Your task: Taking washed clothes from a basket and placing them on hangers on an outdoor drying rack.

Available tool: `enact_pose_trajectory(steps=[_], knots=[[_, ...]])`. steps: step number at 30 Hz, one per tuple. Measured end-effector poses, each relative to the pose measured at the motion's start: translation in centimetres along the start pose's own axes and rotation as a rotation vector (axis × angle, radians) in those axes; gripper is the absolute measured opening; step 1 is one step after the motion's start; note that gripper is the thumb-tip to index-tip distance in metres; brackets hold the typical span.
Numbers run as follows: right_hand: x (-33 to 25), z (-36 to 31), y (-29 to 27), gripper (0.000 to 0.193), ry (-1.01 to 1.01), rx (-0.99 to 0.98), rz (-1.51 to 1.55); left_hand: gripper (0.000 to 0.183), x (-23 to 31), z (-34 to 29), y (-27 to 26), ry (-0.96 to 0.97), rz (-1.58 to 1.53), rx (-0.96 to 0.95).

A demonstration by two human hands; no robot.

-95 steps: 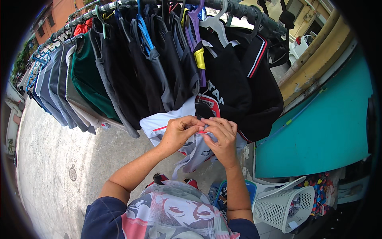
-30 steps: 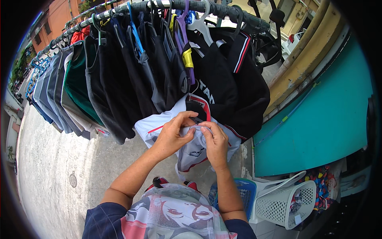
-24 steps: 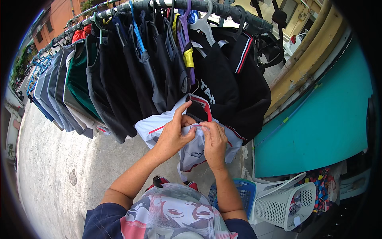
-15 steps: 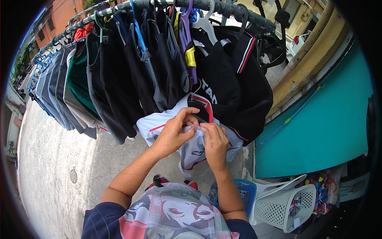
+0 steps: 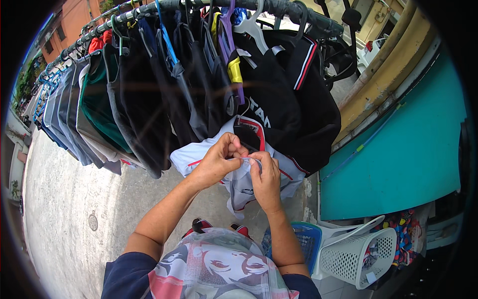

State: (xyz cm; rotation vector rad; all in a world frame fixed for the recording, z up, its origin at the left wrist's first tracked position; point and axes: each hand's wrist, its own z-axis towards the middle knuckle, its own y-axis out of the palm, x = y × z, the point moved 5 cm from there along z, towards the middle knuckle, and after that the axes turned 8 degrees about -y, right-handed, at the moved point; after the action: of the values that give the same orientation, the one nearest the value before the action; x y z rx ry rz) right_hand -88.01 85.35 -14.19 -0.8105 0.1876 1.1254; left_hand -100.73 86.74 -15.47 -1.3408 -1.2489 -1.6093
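**Head view: both hands pinch a pale shirt under a packed clothes rail**

The head camera looks down on a grey concrete ground [image 5: 64, 209] at the left and a teal wall panel [image 5: 398, 164] at the right. Across the top runs a dark clothes rail [image 5: 279, 7], crowded with hanging garments [image 5: 149, 109], mostly black, with grey and green ones toward the left.

Below them hangs a pale grey shirt [image 5: 239, 187] with red trim, its collar just under the black clothes. At the lower right a white laundry basket [image 5: 356, 254] lies tilted, with a blue basket [image 5: 301, 239] just beside it.

The left hand [image 5: 216, 162] and the right hand [image 5: 264, 177] meet at the shirt's front, touching each other. The fingers of each hand are closed together, clamped on a small fold of the shirt's fabric between thumb and fingertips.
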Motion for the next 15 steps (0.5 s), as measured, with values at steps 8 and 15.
enact_pose_trajectory(steps=[8,15], knots=[[0.2,-0.2,0.0,0.015,-0.016,-0.001,0.031,0.035,0.9,-0.6,0.7,0.055,0.400,0.155],[0.8,-0.4,0.6,0.012,0.172,-0.057,0.184,0.047,1.6,-1.4,1.1,0.170,0.425,0.184]])
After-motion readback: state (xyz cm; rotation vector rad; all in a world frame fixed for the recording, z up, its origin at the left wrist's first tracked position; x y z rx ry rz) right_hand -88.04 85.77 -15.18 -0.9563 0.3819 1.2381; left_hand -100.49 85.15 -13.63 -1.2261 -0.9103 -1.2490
